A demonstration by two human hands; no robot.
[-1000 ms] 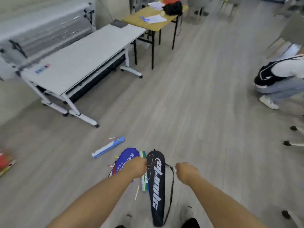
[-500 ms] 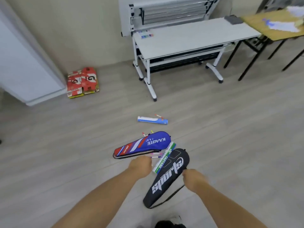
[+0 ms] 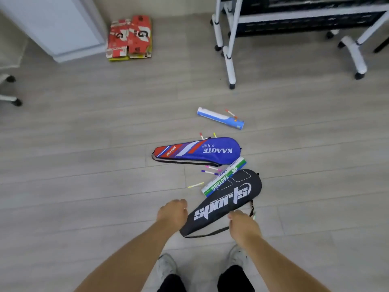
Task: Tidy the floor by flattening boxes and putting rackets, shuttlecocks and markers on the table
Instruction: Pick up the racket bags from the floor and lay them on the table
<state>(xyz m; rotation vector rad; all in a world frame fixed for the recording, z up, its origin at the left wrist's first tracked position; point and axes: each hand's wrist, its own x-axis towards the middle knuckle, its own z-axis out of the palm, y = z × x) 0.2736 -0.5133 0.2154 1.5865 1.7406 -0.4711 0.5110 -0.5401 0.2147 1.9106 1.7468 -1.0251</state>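
Two racket covers lie on the floor ahead of my feet: a blue and red one [image 3: 197, 151] and a black one marked "sports" [image 3: 226, 200]. A green and white shuttlecock tube [image 3: 223, 178] lies between them, its lower side under the black cover. A blue and white tube [image 3: 220, 118] lies further off. Several markers [image 3: 209, 172] are scattered around the covers, and one pale tip [image 3: 254, 217] shows by the black cover's strap. My left hand [image 3: 172, 213] and right hand [image 3: 242, 226] hang loosely curled above the floor and hold nothing. Red flattened boxes [image 3: 129, 37] lie by the wall.
White wheeled table legs [image 3: 229, 60] stand at the upper right; the tabletop is out of view. A white panel [image 3: 52, 24] leans at the upper left, and chair castors [image 3: 14, 100] show at the left edge. Bare floor lies left of the covers.
The view has swung left and tilted down, so the tabletop has left the frame. The covers, tubes and markers lie as before. Both hands stay curled and hold nothing.
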